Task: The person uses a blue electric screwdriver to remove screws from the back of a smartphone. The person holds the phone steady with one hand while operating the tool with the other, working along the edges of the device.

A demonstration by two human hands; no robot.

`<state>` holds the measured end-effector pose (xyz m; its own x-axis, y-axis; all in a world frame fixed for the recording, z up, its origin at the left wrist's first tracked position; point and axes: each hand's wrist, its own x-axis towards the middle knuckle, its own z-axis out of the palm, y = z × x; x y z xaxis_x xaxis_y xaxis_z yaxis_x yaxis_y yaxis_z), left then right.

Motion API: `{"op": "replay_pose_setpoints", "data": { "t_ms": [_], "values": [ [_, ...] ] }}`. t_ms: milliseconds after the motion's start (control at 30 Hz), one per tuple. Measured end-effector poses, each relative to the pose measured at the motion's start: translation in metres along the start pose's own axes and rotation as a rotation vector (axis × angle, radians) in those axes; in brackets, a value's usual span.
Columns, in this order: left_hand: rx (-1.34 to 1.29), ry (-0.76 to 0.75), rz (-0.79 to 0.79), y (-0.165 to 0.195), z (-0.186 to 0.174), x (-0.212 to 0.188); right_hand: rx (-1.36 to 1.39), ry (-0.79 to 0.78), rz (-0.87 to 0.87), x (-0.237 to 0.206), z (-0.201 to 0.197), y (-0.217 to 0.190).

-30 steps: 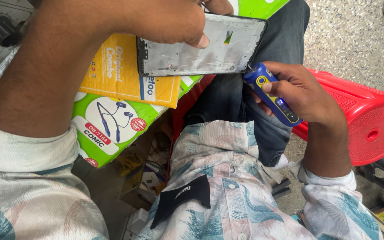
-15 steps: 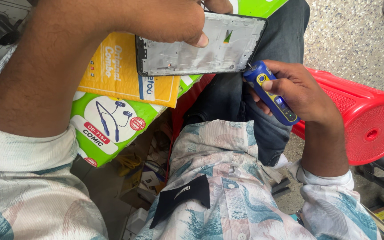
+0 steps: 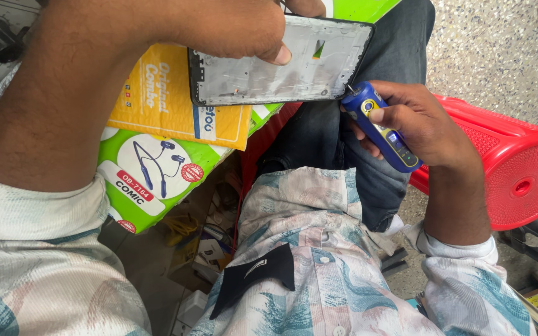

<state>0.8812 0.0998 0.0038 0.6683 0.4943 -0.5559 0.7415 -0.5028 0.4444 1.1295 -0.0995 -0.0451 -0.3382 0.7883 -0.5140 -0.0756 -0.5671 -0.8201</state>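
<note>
Phone frame (image 3: 281, 65) (bare, screen removed) is pinched by the left hand (image 3: 219, 28) along its top edge, above the yellow box (image 3: 169, 102). It looks thin, light, bendable; edges suit holding. The right hand (image 3: 418, 121) is clamped on a blue electric screwdriver (image 3: 381, 127) at the frame's lower right corner.

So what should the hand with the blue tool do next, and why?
Probably keep the blue electric screwdriver steady and press its tip straight into the lower right corner of the phone frame. The right hand has the tip touching that corner, and the left hand grips the frame from above, so it looks braced.
</note>
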Motion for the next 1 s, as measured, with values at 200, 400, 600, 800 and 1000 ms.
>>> {"op": "replay_pose_setpoints", "data": {
  "t_ms": [200, 400, 600, 800, 1000],
  "values": [
    [0.009, 0.001, 0.001, 0.001, 0.001, 0.000, 0.005, -0.019, -0.016, 0.000, -0.001, 0.000],
    [0.013, -0.002, 0.001, 0.000, 0.002, 0.000, 0.006, 0.004, -0.001, 0.000, 0.000, 0.000],
    [0.013, -0.011, 0.007, -0.005, 0.005, 0.002, -0.006, 0.026, 0.016, 0.000, 0.000, -0.001],
    [-0.040, -0.034, 0.074, -0.007, 0.003, -0.001, 0.059, 0.036, 0.040, 0.000, 0.004, -0.001],
    [-0.090, -0.223, -0.018, 0.003, -0.004, -0.004, 0.011, -0.063, 0.022, 0.002, 0.013, 0.005]
  ]
}}
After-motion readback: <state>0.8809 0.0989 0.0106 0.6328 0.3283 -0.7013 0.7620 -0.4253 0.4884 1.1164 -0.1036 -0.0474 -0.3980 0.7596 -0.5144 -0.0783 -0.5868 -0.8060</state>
